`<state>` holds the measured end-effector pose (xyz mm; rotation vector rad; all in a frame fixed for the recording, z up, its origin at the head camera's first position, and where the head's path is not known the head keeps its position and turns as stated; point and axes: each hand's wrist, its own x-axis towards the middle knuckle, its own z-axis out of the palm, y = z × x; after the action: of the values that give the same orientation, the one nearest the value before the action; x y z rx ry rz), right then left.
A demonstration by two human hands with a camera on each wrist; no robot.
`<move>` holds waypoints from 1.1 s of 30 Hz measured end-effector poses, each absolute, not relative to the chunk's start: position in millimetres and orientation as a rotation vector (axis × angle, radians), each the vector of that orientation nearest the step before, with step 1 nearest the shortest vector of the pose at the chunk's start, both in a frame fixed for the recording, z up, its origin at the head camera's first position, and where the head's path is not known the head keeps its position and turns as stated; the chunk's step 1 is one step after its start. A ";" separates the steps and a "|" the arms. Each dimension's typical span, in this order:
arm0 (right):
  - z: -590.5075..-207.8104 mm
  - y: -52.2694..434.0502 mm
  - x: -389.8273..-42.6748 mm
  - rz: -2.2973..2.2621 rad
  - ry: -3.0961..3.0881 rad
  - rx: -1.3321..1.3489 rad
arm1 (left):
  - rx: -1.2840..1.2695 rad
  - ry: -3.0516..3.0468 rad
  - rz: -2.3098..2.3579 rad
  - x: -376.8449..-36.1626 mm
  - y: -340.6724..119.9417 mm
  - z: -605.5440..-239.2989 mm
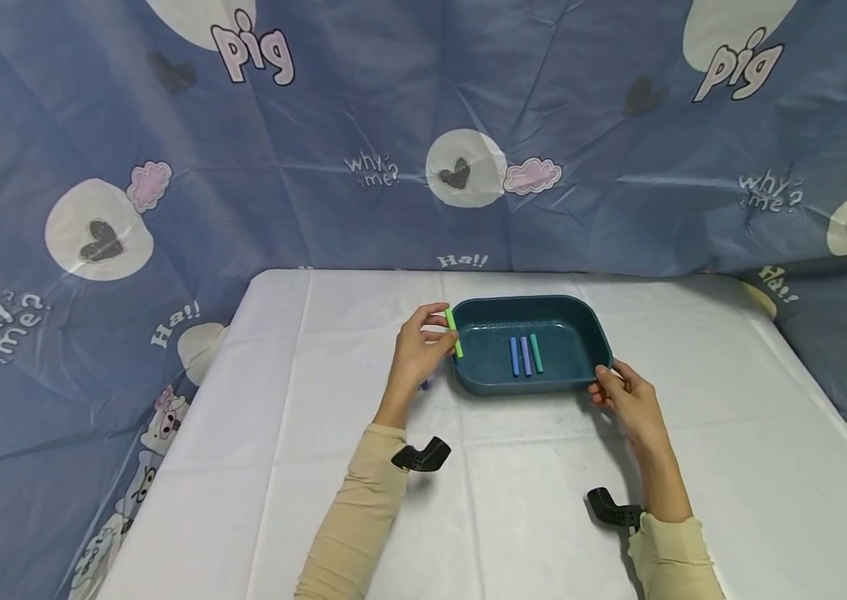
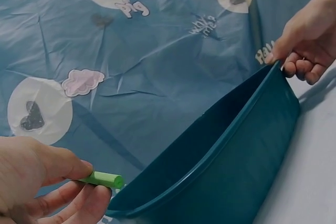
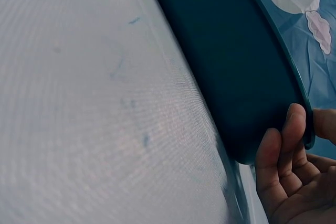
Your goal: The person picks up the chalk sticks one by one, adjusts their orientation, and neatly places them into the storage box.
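My left hand (image 1: 416, 354) pinches a bright green stick of chalk (image 1: 454, 335) between thumb and fingers, at the left rim of a dark teal tray (image 1: 569, 354). In the left wrist view the chalk's round end points over the tray's near corner. Inside the tray, a blue chalk (image 1: 515, 357), a purple chalk (image 1: 525, 357) and a green-teal chalk (image 1: 536, 353) lie side by side. At the tray's front right corner my right hand (image 1: 635, 408) grips the rim, thumb on one side and fingers against the outer wall (image 3: 236, 77).
Something small and purple (image 1: 426, 382) lies on the white tablecloth (image 1: 528, 500), partly hidden by my left wrist. A blue printed curtain (image 1: 378, 225) hangs behind the table's far edge. Small blue smudges (image 3: 146, 139) mark the cloth in the right wrist view.
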<state>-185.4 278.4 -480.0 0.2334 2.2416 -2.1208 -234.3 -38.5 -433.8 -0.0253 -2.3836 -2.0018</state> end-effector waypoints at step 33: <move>-475.9 277.7 -184.6 -2.092 2.271 0.232 | -0.186 -2.545 -1.859 -243.4 8.7 -439.3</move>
<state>-184.6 277.7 -475.9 0.2324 2.2707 -2.0915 -243.4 8.7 -439.3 -0.1865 -2.5446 -1.8595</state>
